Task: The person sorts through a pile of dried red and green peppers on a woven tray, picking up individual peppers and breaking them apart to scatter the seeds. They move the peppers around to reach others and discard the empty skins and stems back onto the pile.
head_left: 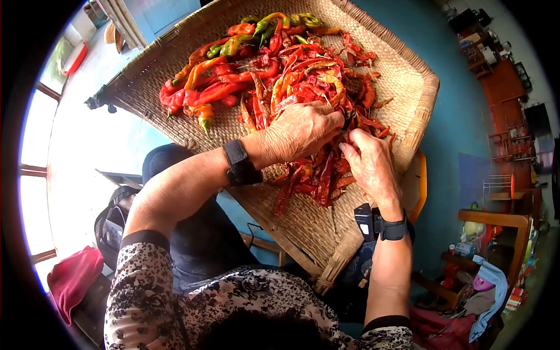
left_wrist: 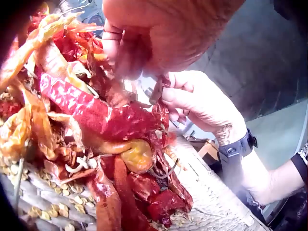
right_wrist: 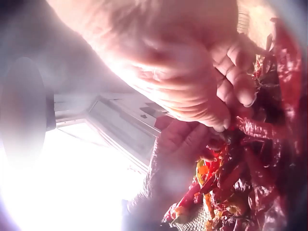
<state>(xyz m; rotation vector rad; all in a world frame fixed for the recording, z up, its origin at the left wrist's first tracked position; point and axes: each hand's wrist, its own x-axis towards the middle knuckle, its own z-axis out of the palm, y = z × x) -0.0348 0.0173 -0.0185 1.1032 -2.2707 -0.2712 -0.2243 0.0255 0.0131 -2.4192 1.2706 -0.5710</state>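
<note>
Dried red peppers [head_left: 324, 175] lie heaped on a woven tray [head_left: 408, 87], with fresh, glossy red and green peppers [head_left: 216, 90] at its far left. The left hand [head_left: 303, 131] reaches over the heap, fingers bent downward; in the left wrist view this hand [left_wrist: 168, 33] has its fingertips at a small dried pepper [left_wrist: 158, 94]. Close beside it, the right hand [head_left: 373, 166] pinches that pepper between thumb and fingers, and in the left wrist view the right hand [left_wrist: 204, 101] shows its curled fingers. The right wrist view has the right hand [right_wrist: 163, 62] partly hiding the left hand [right_wrist: 178, 154].
Loose pale seeds [left_wrist: 57, 209] are scattered on the weave. The tray's near corner [head_left: 341, 251] lies by the person's lap. A wooden chair [head_left: 496, 219] with cloths stands at the right, and a pink cloth [head_left: 73, 280] hangs at the lower left.
</note>
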